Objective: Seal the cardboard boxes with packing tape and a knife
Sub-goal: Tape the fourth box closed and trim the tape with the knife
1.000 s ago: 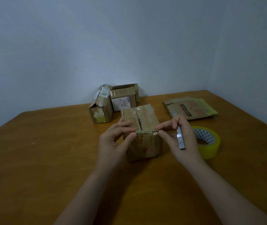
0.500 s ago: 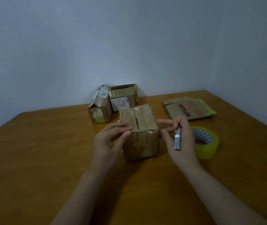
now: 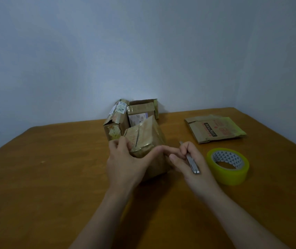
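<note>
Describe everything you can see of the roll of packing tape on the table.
The roll of packing tape is a wide ring of glossy, yellowish see-through tape wound on a white core printed with dark triangles. It lies flat on the wooden table, hole upward, nearer the person than the flattened cardboard. No loose end shows. The right hand, holding the knife, is close on its left, seemingly not touching it.

Yellow tape roll (image 3: 228,167) — triangle-patterned core — brown boxes (image 3: 144,139), orange-brown table (image 3: 53,177).
</note>
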